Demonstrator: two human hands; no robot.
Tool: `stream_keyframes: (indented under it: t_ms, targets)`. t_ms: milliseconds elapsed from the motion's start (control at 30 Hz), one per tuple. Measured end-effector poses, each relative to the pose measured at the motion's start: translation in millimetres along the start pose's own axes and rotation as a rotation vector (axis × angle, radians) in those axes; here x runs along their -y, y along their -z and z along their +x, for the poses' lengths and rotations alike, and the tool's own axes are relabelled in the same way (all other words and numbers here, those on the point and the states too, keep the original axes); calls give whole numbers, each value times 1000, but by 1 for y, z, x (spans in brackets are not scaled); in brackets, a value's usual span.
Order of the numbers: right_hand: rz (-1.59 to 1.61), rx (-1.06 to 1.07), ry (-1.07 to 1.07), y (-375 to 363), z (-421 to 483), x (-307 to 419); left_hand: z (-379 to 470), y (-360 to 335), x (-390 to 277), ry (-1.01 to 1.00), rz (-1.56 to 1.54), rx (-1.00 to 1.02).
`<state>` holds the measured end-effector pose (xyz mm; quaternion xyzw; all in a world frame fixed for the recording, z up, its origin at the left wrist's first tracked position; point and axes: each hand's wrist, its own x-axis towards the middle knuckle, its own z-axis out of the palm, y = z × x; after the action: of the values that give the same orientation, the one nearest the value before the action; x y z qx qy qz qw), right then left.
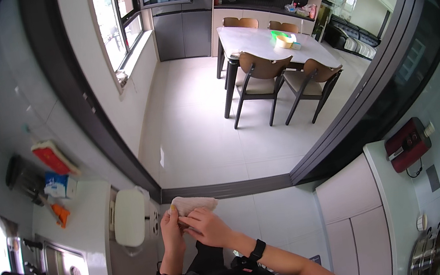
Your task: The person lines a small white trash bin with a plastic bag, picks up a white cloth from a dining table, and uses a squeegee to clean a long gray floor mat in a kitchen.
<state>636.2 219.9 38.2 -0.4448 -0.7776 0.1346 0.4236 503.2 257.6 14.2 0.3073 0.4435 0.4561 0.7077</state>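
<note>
A pale pinkish-white folded cloth (195,204) is held in front of my body, above the floor near the doorway. My left hand (172,230) grips its left end, thumb up along the edge. My right hand (209,226) reaches across from the right and holds the lower edge, its fingers meeting those of the left. Part of the cloth is hidden behind the fingers. Each wrist wears a black band.
Left of my hands, a bin with a pale lid (130,217) hangs at the cabinet front, near a steel sink (68,270). A dark sliding-door track (227,189) crosses the floor ahead. Beyond stand a dining table (248,38) and chairs. A countertop (398,205) runs along the right.
</note>
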Motion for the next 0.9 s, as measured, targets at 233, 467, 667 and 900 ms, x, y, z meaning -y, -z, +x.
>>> stream_keyframes:
  t_ms: [233,467,667,900]
  targets:
    - [-7,-317,-289,61,83,-137,166,-78,-31,-206,205,-34]
    - [1160,-294,-986,117,123,-269,284,-212,-65,14,215,302]
    - [1380,-685,-969,171,139,-372,394,-293,-51,224,399,412]
    - [1376,-949,-962,255,194,-522,592,-376,-18,183,451,479]
